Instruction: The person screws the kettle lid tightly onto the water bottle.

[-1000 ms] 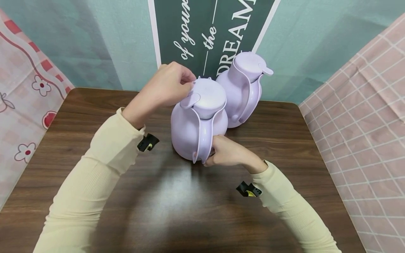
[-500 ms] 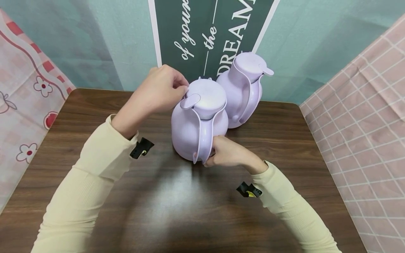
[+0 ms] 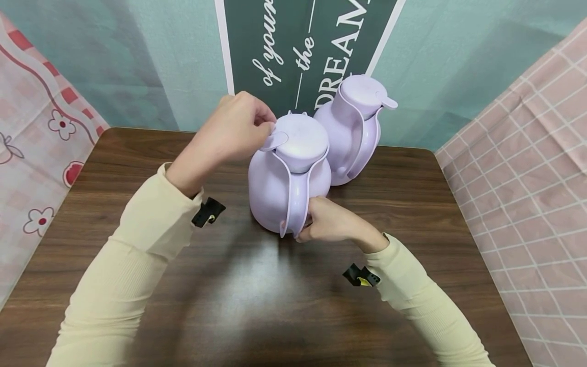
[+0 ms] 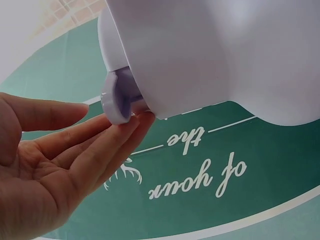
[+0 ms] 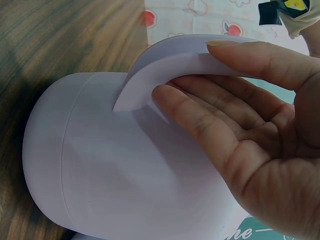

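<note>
A lilac insulated jug (image 3: 270, 191) stands upright on the wooden table in the head view, its handle (image 3: 298, 201) facing me. My left hand (image 3: 236, 127) is at the small tab (image 3: 276, 139) on the lid (image 3: 304, 135). In the left wrist view, its nearly straight fingertips touch the tab (image 4: 114, 100), and the thumb is apart from it. Low on the handle, my right hand (image 3: 331, 220) holds on. The right wrist view has its fingers inside the handle loop and the thumb on the handle's (image 5: 180, 62) outer side.
A second lilac jug (image 3: 339, 135) stands close behind and right of the first, its handle turned rightward. The wooden table (image 3: 275, 316) meets a teal backdrop (image 3: 160, 61) with lettering. A flowered cloth (image 3: 41, 148) hangs at left, a pink grid cloth (image 3: 527, 178) at right.
My left hand has drawn back to the left, then come slightly toward the lid again. The lid's tab has turned a little toward the back. My right hand and the jug's body have stayed put.
</note>
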`<state>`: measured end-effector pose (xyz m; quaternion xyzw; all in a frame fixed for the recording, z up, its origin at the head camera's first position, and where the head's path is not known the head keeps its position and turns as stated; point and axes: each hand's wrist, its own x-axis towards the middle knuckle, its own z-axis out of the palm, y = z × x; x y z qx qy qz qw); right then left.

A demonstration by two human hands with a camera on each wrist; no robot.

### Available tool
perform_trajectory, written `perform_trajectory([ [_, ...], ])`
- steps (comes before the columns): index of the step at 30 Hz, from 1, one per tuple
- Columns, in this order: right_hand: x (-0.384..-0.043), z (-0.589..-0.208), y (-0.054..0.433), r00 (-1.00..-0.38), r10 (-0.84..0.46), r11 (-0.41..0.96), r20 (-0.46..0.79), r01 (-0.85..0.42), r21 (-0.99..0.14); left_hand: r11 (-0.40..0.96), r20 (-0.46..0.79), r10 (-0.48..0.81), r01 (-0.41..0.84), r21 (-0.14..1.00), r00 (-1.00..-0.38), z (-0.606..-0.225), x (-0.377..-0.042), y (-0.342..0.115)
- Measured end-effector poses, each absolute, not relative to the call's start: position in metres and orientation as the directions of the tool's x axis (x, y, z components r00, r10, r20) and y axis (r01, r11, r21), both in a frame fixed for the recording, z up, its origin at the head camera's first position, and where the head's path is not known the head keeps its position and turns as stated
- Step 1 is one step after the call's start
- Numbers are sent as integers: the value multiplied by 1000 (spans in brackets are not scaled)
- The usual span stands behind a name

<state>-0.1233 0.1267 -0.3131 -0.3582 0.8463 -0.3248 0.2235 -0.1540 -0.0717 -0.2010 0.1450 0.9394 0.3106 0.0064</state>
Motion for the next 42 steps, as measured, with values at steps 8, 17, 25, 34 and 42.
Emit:
perform_trajectory([
  [8,-123,-313,126,-637,-757,524,-146,-458,-718,759,83,296,287,585,-952,-202,-163,-73],
  [17,-124,-313,126,-639,-753,523,-153,-442,-729,759,43,307,272,592,-951,-200,-169,-74],
  [25,-124,-313,127,-629,-762,515,-155,-444,-733,769,16,235,196,609,-972,-192,-159,-78],
  [34,-125,-311,127,-633,-759,519,-152,-448,-728,807,105,230,250,534,-967,-188,-145,-84],
  [42,-125,-309,127,-635,-759,513,-143,-449,-732,807,104,271,285,517,-957,-188,-136,-84],
])
